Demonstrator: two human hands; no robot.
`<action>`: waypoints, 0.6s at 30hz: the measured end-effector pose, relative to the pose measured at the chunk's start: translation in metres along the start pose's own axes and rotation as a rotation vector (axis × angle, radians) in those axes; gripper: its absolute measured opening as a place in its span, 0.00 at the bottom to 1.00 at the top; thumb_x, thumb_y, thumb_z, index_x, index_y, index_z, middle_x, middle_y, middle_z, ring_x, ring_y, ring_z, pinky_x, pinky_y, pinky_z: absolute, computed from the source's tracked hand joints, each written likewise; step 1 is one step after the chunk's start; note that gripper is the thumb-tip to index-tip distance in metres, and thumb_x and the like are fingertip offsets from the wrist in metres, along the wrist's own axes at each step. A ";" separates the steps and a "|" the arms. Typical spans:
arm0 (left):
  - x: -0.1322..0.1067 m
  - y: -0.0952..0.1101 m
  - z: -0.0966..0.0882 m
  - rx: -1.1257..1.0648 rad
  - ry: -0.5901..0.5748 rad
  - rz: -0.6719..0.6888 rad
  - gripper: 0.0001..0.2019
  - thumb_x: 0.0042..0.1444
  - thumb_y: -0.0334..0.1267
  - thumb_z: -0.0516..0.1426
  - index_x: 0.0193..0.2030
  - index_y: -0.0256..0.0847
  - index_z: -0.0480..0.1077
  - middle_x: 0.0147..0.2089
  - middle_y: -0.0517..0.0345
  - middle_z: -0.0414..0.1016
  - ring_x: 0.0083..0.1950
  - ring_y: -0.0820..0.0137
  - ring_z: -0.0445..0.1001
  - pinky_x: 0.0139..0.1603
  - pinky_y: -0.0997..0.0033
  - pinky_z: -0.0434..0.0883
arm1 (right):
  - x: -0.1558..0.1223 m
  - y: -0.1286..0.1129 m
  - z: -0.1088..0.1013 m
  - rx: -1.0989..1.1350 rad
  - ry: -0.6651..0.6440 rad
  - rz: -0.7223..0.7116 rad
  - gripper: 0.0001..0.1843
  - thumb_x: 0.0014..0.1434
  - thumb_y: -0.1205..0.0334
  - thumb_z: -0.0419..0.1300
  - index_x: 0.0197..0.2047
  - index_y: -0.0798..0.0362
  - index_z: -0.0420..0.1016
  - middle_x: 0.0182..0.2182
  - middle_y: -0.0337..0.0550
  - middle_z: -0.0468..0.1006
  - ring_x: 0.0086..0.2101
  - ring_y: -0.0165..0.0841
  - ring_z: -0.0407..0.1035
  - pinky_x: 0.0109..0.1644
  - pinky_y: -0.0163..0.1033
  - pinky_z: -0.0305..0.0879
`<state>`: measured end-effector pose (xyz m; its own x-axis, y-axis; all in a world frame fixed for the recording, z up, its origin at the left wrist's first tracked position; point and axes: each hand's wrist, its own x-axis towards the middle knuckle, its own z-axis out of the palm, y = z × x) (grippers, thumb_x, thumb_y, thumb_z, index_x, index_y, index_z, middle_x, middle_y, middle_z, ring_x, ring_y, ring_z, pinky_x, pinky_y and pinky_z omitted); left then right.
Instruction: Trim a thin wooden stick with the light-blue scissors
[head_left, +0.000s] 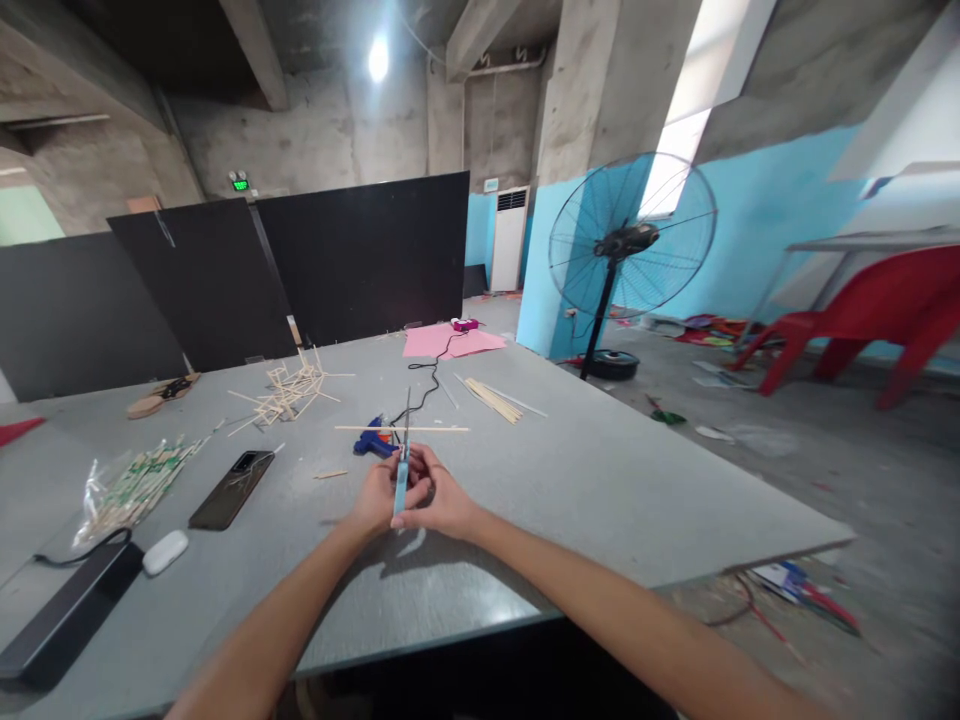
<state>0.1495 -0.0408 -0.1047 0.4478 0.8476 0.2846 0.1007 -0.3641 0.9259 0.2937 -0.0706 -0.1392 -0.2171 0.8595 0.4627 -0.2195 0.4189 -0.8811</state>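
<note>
Inspected the left hand point(375, 497) and found it bare through to the wrist. Found the left forearm point(300, 595) likewise bare down to the lower edge of view, slender, smooth in outline, widening steadily from the wrist. Checked the right hand point(450, 500): bare, with slim fingers and a narrow thumb. Recorded the right forearm point(585, 593) as bare, long and slim in shape, broadening toward the lower right. Noted a black area point(495, 675) at bottom centre; could not determine whether clothing or shadow. Could not make out fingernail detail.
</note>
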 end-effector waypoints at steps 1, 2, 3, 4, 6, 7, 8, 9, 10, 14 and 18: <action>0.000 0.001 0.000 0.055 0.003 0.002 0.14 0.43 0.37 0.72 0.35 0.38 0.76 0.32 0.56 0.79 0.32 0.68 0.73 0.38 0.68 0.70 | 0.001 0.001 0.000 0.020 0.003 -0.010 0.58 0.35 0.59 0.85 0.63 0.42 0.58 0.58 0.49 0.72 0.60 0.47 0.68 0.66 0.55 0.64; 0.001 0.001 0.000 0.097 -0.001 0.009 0.14 0.44 0.38 0.71 0.36 0.38 0.76 0.32 0.55 0.79 0.32 0.67 0.73 0.38 0.68 0.70 | 0.001 0.000 0.000 0.033 0.007 -0.015 0.57 0.36 0.58 0.85 0.63 0.42 0.58 0.58 0.50 0.72 0.60 0.47 0.68 0.66 0.55 0.64; 0.001 0.001 0.000 0.130 -0.010 0.016 0.14 0.45 0.39 0.70 0.37 0.38 0.76 0.31 0.55 0.79 0.31 0.67 0.73 0.37 0.67 0.70 | 0.001 -0.001 0.000 0.038 0.006 -0.016 0.56 0.36 0.58 0.84 0.63 0.42 0.58 0.57 0.49 0.72 0.60 0.47 0.69 0.66 0.54 0.65; 0.001 0.001 0.000 0.149 -0.019 0.021 0.13 0.46 0.40 0.69 0.37 0.38 0.76 0.31 0.55 0.78 0.31 0.67 0.73 0.36 0.67 0.70 | 0.001 -0.002 0.000 0.036 0.000 -0.017 0.56 0.36 0.58 0.84 0.62 0.43 0.59 0.57 0.49 0.72 0.60 0.47 0.69 0.65 0.54 0.65; 0.001 -0.003 0.000 0.185 -0.016 0.047 0.11 0.48 0.40 0.67 0.37 0.38 0.76 0.31 0.55 0.78 0.31 0.67 0.73 0.36 0.67 0.70 | 0.000 -0.006 0.000 0.006 -0.020 -0.024 0.55 0.36 0.58 0.84 0.63 0.43 0.60 0.58 0.49 0.72 0.60 0.46 0.69 0.66 0.54 0.65; 0.001 -0.005 -0.001 0.205 -0.003 0.070 0.09 0.50 0.39 0.66 0.36 0.39 0.75 0.31 0.55 0.78 0.30 0.67 0.72 0.36 0.67 0.70 | 0.000 -0.007 0.000 -0.019 -0.031 -0.022 0.56 0.37 0.58 0.84 0.63 0.43 0.60 0.59 0.50 0.72 0.60 0.47 0.68 0.66 0.54 0.64; 0.001 -0.008 -0.002 0.224 0.014 0.095 0.07 0.51 0.38 0.65 0.35 0.39 0.75 0.31 0.56 0.77 0.30 0.68 0.72 0.36 0.68 0.70 | 0.000 -0.008 -0.001 -0.045 -0.043 -0.012 0.56 0.37 0.58 0.84 0.64 0.43 0.60 0.60 0.50 0.72 0.61 0.47 0.68 0.67 0.55 0.63; 0.002 -0.012 -0.004 0.239 0.033 0.117 0.05 0.52 0.38 0.64 0.34 0.39 0.74 0.31 0.56 0.77 0.30 0.68 0.71 0.36 0.68 0.70 | 0.000 -0.008 -0.001 -0.068 -0.053 0.007 0.57 0.38 0.57 0.84 0.66 0.42 0.59 0.62 0.51 0.70 0.62 0.47 0.67 0.68 0.55 0.62; 0.002 -0.015 -0.007 0.253 0.051 0.135 0.04 0.53 0.37 0.63 0.34 0.40 0.74 0.31 0.56 0.77 0.30 0.69 0.71 0.36 0.68 0.70 | 0.001 -0.007 -0.003 -0.086 -0.056 0.028 0.57 0.39 0.56 0.84 0.67 0.42 0.58 0.64 0.51 0.69 0.64 0.47 0.66 0.69 0.56 0.61; 0.005 -0.023 -0.020 0.293 0.127 0.156 0.05 0.51 0.34 0.63 0.35 0.39 0.72 0.32 0.56 0.76 0.31 0.68 0.70 0.37 0.68 0.70 | 0.010 -0.009 -0.022 -0.147 0.096 -0.024 0.55 0.47 0.48 0.79 0.70 0.41 0.55 0.68 0.53 0.64 0.67 0.49 0.61 0.70 0.61 0.59; 0.004 -0.026 -0.024 0.348 0.152 0.191 0.05 0.52 0.32 0.61 0.37 0.39 0.73 0.31 0.58 0.75 0.31 0.70 0.69 0.38 0.68 0.68 | 0.013 -0.031 -0.052 -0.470 0.339 -0.312 0.38 0.64 0.48 0.68 0.71 0.36 0.56 0.66 0.50 0.65 0.63 0.49 0.64 0.67 0.63 0.63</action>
<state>0.1269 -0.0181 -0.1218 0.3537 0.7902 0.5004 0.3344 -0.6065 0.7214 0.3472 -0.0574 -0.1105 0.1179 0.6898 0.7144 0.2316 0.6804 -0.6952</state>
